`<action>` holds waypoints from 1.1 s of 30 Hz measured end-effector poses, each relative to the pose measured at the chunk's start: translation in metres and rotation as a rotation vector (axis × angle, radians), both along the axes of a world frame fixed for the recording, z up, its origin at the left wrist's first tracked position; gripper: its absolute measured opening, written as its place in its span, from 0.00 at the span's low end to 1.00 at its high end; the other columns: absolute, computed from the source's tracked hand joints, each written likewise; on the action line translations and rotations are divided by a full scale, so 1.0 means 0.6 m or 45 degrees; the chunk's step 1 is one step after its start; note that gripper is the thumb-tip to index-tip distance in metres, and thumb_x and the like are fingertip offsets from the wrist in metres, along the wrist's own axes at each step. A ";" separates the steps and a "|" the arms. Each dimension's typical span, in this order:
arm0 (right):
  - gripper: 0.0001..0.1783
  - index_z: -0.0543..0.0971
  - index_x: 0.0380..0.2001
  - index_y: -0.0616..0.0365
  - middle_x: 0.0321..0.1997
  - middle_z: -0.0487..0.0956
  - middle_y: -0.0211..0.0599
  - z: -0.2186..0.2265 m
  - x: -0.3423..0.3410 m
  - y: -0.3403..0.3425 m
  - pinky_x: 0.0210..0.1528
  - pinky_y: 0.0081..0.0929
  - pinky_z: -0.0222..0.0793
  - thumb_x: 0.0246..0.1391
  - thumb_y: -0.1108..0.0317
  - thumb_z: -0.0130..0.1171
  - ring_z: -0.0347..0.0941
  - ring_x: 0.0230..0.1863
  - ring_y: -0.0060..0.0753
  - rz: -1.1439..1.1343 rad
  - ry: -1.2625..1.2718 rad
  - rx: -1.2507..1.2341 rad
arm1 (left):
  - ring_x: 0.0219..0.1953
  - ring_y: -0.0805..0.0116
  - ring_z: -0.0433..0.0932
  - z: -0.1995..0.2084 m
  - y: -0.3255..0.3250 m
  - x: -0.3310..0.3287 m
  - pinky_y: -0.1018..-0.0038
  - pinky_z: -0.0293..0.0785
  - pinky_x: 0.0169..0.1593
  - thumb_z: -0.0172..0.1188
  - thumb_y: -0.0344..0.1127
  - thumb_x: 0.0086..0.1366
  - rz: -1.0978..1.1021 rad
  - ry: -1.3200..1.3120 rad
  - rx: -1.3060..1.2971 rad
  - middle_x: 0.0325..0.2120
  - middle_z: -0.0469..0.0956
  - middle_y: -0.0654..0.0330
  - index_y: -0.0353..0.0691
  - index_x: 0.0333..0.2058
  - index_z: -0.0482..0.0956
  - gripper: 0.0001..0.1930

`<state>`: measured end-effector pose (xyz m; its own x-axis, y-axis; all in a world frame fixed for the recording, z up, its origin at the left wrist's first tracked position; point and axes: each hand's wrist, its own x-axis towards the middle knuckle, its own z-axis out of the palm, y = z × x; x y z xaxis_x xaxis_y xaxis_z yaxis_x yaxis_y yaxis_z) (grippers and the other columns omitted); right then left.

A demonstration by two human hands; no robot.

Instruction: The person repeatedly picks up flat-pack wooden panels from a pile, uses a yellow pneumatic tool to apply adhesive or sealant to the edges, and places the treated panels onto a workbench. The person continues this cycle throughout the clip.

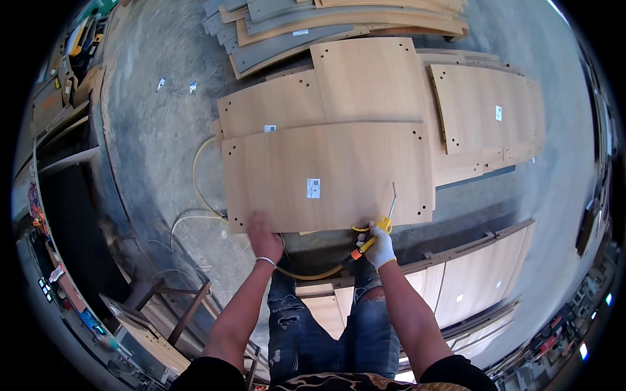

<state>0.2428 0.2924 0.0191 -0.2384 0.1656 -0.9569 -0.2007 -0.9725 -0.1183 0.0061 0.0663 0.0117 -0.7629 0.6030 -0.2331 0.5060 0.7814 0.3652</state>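
My right hand (pixel 381 248), in a white glove, is closed around a yellow air blow gun (pixel 385 225). Its thin metal nozzle points away from me over the right part of a light wood panel (pixel 274 173). From the gun's lower end, past an orange-and-black coupling, a yellow hose (pixel 313 276) curves left below the panel. My bare left hand (pixel 263 238) is at the panel's near left corner; motion blurs its fingers, and whether they touch the wood is unclear. The panel has dark holes at its corners and a white label (pixel 313 188).
More wood panels (pixel 368 78) lie beneath and beyond this one, with another stack (pixel 482 107) at right. Grey and wood boards (pixel 287 39) are piled at the far side. Panels (pixel 479 274) also lie near my legs. A wooden frame (pixel 189 313) stands at lower left, near loose hose on the concrete floor.
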 end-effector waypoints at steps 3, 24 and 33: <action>0.06 0.74 0.37 0.54 0.30 0.76 0.37 0.048 -0.015 -0.007 0.26 0.35 0.69 0.62 0.65 0.55 0.71 0.23 0.35 0.007 -0.002 0.056 | 0.69 0.44 0.54 0.064 0.075 0.059 0.42 0.44 0.70 0.56 0.29 0.56 -0.642 -0.100 -0.141 0.65 0.60 0.44 0.44 0.64 0.64 0.33; 0.11 0.78 0.40 0.64 0.25 0.78 0.37 0.195 -0.004 -0.094 0.19 0.23 0.73 0.59 0.66 0.61 0.75 0.19 0.28 0.232 0.025 0.296 | 0.39 0.46 0.81 0.293 0.418 -0.266 0.55 0.77 0.43 0.63 0.36 0.59 -0.614 0.188 -0.200 0.34 0.82 0.52 0.46 0.43 0.81 0.12; 0.12 0.80 0.38 0.63 0.32 0.82 0.38 0.135 0.039 -0.092 0.19 0.23 0.73 0.58 0.64 0.61 0.74 0.20 0.27 0.192 -0.148 0.104 | 0.34 0.47 0.81 0.286 0.354 -0.206 0.55 0.77 0.38 0.63 0.35 0.57 -0.469 0.231 0.061 0.30 0.82 0.50 0.45 0.41 0.81 0.11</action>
